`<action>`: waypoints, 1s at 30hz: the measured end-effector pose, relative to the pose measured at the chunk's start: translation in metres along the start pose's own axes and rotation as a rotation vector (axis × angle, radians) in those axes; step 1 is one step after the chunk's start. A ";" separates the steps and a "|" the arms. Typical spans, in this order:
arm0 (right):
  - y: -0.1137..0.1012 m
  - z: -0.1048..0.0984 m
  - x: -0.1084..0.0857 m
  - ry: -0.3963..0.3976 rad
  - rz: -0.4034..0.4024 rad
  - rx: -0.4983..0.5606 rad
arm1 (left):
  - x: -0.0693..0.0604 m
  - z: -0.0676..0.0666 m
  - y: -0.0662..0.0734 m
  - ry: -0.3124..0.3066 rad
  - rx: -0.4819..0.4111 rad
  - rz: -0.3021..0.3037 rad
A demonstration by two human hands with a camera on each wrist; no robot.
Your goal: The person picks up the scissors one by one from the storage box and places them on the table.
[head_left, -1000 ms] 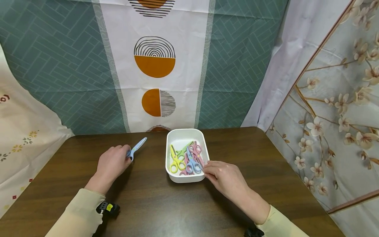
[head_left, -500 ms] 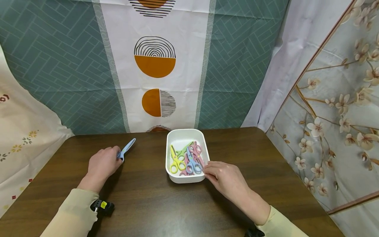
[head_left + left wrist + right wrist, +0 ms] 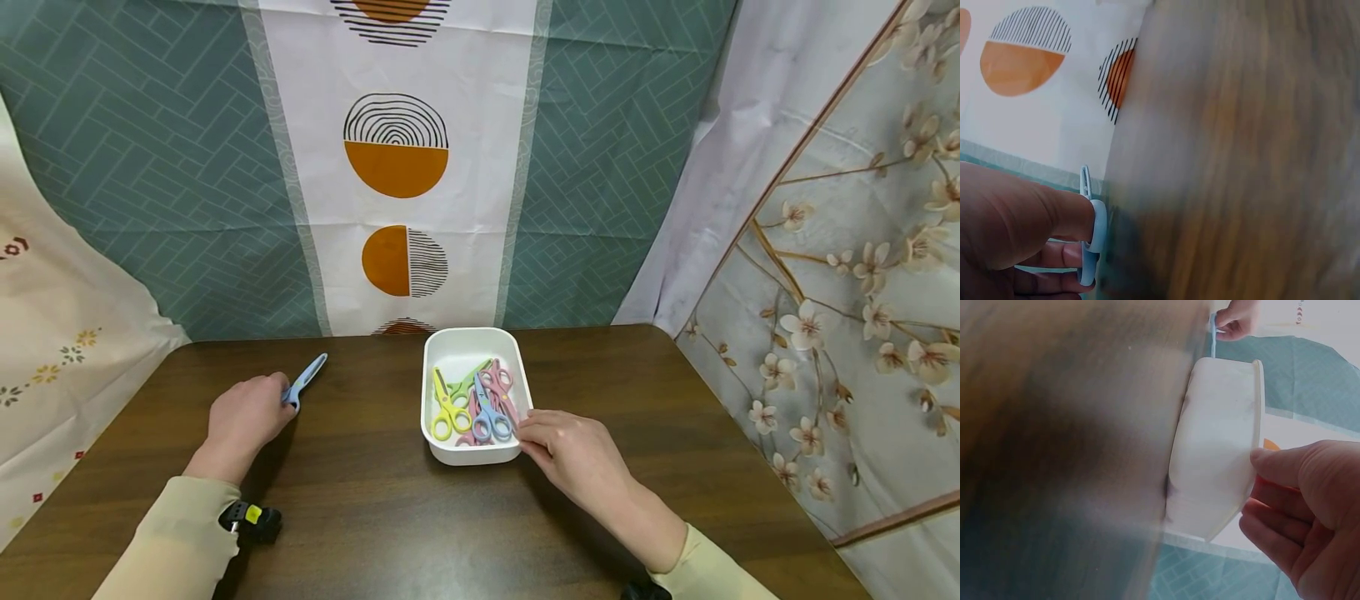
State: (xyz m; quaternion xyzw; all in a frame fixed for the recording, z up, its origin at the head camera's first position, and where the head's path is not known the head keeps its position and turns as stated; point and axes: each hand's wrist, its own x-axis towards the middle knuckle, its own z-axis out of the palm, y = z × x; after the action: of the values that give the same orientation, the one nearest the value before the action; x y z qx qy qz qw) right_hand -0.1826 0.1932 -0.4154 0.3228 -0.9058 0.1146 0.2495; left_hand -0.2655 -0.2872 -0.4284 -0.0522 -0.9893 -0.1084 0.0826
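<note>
My left hand (image 3: 246, 421) holds a pair of light blue scissors (image 3: 306, 379) over the left part of the table, blades pointing away and to the right. In the left wrist view, thumb and fingers are at the handles of these scissors (image 3: 1099, 226). A white plastic tray (image 3: 471, 456) stands at the table's middle. My right hand (image 3: 573, 454) pinches its near right rim, thumb outside, as the right wrist view shows on the tray wall (image 3: 1216, 431). Inside lie yellow scissors (image 3: 448, 414), blue scissors (image 3: 486, 417), green scissors (image 3: 467, 382) and pink scissors (image 3: 498, 385), partly overlapping.
The brown wooden table (image 3: 375, 517) extends around the tray on all sides. A patterned green and white cloth (image 3: 405, 275) hangs along its far edge. Floral cloths hang at the left (image 3: 67, 350) and right (image 3: 847, 350).
My left hand has moved left, away from the tray, carrying the light blue scissors. My right hand stays at the tray rim, and the tray's contents look unchanged.
</note>
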 end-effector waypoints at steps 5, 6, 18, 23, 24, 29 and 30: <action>0.000 0.000 0.000 0.005 -0.006 -0.001 | 0.000 -0.004 -0.010 -0.020 -0.004 -0.030; 0.000 0.000 0.000 0.006 -0.008 -0.002 | -0.001 -0.005 -0.012 -0.022 -0.004 -0.035; 0.001 0.000 -0.001 0.024 -0.022 -0.003 | -0.003 -0.005 -0.031 0.029 -0.009 -0.055; 0.001 0.001 -0.001 0.030 -0.026 -0.002 | -0.003 -0.004 -0.041 0.044 -0.010 -0.063; 0.001 0.001 -0.001 0.029 -0.026 -0.002 | -0.003 -0.005 -0.043 0.042 -0.012 -0.067; 0.001 0.001 0.000 0.029 -0.030 0.002 | -0.001 -0.006 -0.053 0.020 -0.015 -0.091; 0.001 0.000 0.000 0.029 -0.031 0.002 | 0.000 -0.007 -0.055 0.010 -0.016 -0.102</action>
State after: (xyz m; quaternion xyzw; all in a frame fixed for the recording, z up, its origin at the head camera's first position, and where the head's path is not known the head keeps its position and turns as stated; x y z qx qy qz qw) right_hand -0.1834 0.1939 -0.4158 0.3356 -0.8967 0.1164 0.2641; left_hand -0.2712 -0.3425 -0.4329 -0.0017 -0.9894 -0.1206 0.0813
